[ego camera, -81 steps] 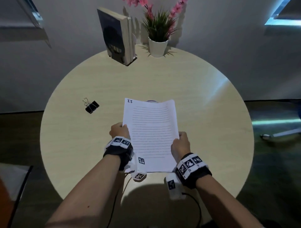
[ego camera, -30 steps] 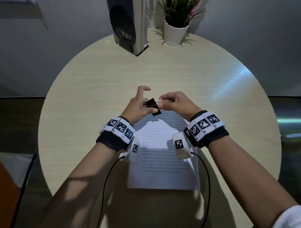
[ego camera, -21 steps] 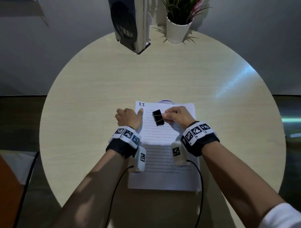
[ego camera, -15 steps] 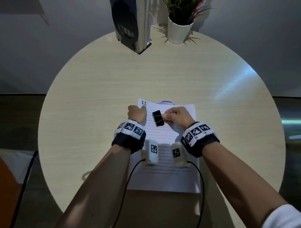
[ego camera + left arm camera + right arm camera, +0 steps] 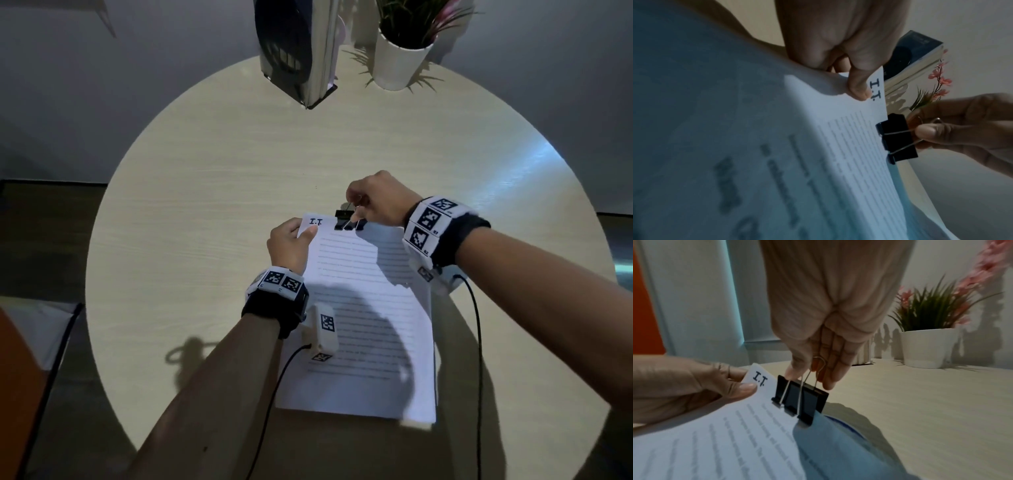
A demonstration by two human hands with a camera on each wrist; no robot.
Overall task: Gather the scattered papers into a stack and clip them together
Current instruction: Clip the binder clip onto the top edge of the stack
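Note:
A stack of printed white papers point(image 5: 370, 308) lies on the round table, its far edge lifted. My left hand point(image 5: 291, 243) pinches the top left corner by the "I.T." heading, thumb on top point(image 5: 857, 87) point(image 5: 694, 386). A black binder clip point(image 5: 346, 219) point(image 5: 898, 138) point(image 5: 801, 400) sits over the top edge of the papers near the middle. My right hand point(image 5: 373, 202) pinches the clip's wire handles together from above point(image 5: 813, 369) point(image 5: 931, 131). In the right wrist view the clip's mouth straddles the paper edge.
A dark upright book point(image 5: 294, 48) and a white potted plant point(image 5: 400, 58) with pink flowers stand at the table's far edge. The round pale wood table point(image 5: 205, 205) shows bare surface left and right of the papers. Wrist camera cables trail toward me.
My right hand carried the clip from above the page's upper part to the far edge and set it over that edge. My left hand shifted up to pinch the top left corner and lifted it.

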